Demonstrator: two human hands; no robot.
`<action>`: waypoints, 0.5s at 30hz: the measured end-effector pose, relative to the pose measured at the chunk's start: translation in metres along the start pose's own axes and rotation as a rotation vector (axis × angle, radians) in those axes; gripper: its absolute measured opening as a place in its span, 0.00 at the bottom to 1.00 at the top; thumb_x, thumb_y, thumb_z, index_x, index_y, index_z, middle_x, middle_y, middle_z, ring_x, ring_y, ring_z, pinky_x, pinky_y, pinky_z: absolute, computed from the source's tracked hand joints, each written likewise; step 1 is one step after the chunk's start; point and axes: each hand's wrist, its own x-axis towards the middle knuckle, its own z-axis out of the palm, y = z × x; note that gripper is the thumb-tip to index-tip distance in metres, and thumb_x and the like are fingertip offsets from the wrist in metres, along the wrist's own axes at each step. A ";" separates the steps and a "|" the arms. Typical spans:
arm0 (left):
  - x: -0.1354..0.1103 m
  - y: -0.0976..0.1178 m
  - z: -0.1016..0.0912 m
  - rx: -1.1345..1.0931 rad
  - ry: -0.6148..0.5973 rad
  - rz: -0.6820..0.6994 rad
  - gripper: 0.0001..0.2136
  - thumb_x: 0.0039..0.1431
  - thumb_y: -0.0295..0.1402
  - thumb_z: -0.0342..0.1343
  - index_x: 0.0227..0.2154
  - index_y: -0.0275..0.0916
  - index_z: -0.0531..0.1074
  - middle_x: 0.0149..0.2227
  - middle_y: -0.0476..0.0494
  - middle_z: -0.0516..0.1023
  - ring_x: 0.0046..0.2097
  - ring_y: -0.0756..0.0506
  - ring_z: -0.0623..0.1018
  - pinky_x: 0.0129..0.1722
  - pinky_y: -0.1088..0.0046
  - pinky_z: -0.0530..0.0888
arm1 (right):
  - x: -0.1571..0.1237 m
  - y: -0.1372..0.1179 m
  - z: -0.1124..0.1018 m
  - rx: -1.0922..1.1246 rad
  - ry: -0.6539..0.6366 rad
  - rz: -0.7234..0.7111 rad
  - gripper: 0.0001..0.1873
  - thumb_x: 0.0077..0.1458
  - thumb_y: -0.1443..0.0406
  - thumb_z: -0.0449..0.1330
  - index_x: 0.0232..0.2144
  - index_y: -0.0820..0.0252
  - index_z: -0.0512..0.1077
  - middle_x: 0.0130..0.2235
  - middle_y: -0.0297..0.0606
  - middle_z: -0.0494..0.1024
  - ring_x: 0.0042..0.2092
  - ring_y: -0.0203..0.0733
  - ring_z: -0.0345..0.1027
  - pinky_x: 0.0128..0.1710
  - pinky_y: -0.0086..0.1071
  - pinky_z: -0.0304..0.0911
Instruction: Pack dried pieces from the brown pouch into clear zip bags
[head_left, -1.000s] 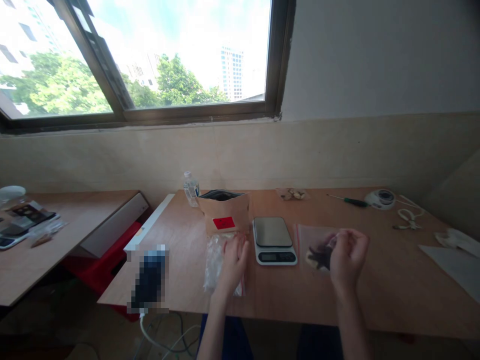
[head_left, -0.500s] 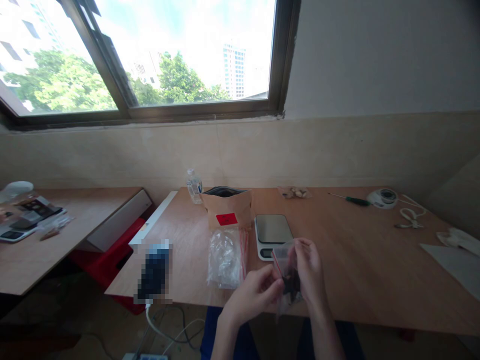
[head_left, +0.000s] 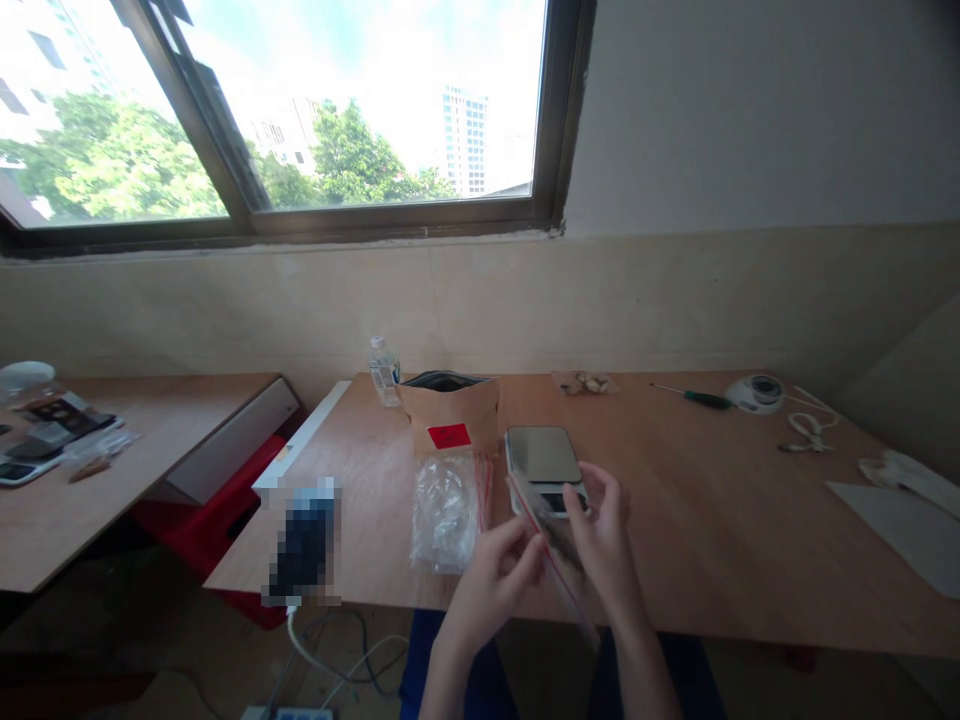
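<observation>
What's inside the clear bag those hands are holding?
Something dark shows inside the clear zip bag between the left hand and right hand; fingers and glare cover the rest, so I cannot tell what it is.

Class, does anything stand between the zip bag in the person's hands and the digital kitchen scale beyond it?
Nothing visible does: the zip bag, held by the left hand and right hand, appears over the near edge of the digital kitchen scale.
</observation>
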 end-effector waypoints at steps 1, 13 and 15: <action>0.001 0.000 0.000 -0.014 0.068 0.013 0.14 0.61 0.41 0.46 0.25 0.37 0.65 0.23 0.50 0.66 0.27 0.51 0.67 0.27 0.77 0.63 | -0.002 -0.008 -0.002 -0.004 -0.057 -0.019 0.19 0.51 0.54 0.58 0.43 0.56 0.65 0.48 0.44 0.69 0.49 0.48 0.63 0.47 0.41 0.61; 0.006 -0.003 -0.006 -0.077 0.386 0.044 0.17 0.58 0.42 0.50 0.19 0.39 0.58 0.21 0.53 0.58 0.26 0.51 0.60 0.26 0.76 0.59 | -0.016 -0.047 -0.003 0.078 -0.659 -0.074 0.08 0.54 0.59 0.58 0.31 0.57 0.72 0.33 0.35 0.75 0.35 0.40 0.69 0.37 0.30 0.65; 0.005 -0.005 -0.008 -0.070 0.363 0.059 0.17 0.59 0.42 0.49 0.19 0.39 0.58 0.21 0.52 0.58 0.26 0.51 0.60 0.27 0.76 0.58 | -0.014 -0.045 -0.005 0.091 -0.673 -0.075 0.08 0.54 0.59 0.59 0.30 0.57 0.73 0.33 0.35 0.75 0.36 0.39 0.70 0.39 0.30 0.64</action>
